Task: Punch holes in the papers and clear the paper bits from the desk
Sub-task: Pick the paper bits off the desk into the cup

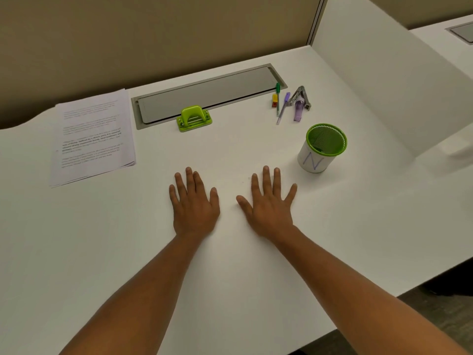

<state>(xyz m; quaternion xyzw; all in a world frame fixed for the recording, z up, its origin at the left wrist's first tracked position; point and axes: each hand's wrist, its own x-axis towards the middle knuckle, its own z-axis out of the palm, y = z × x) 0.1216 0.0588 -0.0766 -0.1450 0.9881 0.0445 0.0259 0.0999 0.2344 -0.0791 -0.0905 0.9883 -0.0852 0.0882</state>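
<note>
A stack of printed papers (93, 137) lies at the far left of the white desk (102, 252). A lime-green hole punch (194, 118) stands at the back centre, against the grey cable hatch. My left hand (194, 203) and my right hand (268, 203) both rest flat, palms down, in the middle of the desk with fingers spread and nothing in them. A few tiny specks, possibly paper bits (248, 178), lie by my right index finger.
A green mesh cup (323, 148) wrapped in white paper marked "N" stands to the right of my right hand. Behind it lie pens (281, 108), a small yellow-red item (274, 100) and a staple remover (302, 98). A white divider (384, 85) bounds the desk's right side.
</note>
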